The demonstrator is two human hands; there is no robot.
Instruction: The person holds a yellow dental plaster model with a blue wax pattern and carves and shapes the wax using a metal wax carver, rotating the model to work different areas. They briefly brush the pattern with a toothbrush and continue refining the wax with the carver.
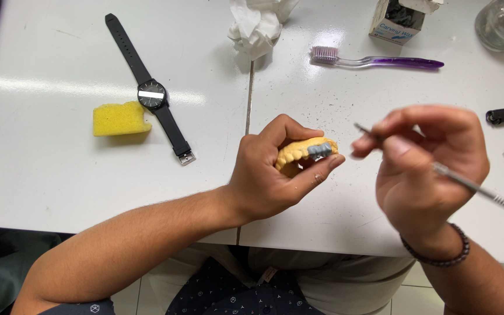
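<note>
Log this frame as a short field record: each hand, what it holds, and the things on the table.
left hand: grips a yellow dental cast with grey teeth
right hand: holds a thin metal instrument, tip near the cast, blurred
table: white
other things: black wristwatch, yellow sponge, purple toothbrush, crumpled tissue, small box

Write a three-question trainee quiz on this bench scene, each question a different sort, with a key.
1. True or false: the left hand holds a yellow dental model with grey teeth on it.
2. The right hand grips: A) the toothbrush B) a thin metal instrument C) the sponge
3. Fill in: the black ____ lies flat beside the sponge on the white table.

Key: 1 true; 2 B; 3 wristwatch.
</note>
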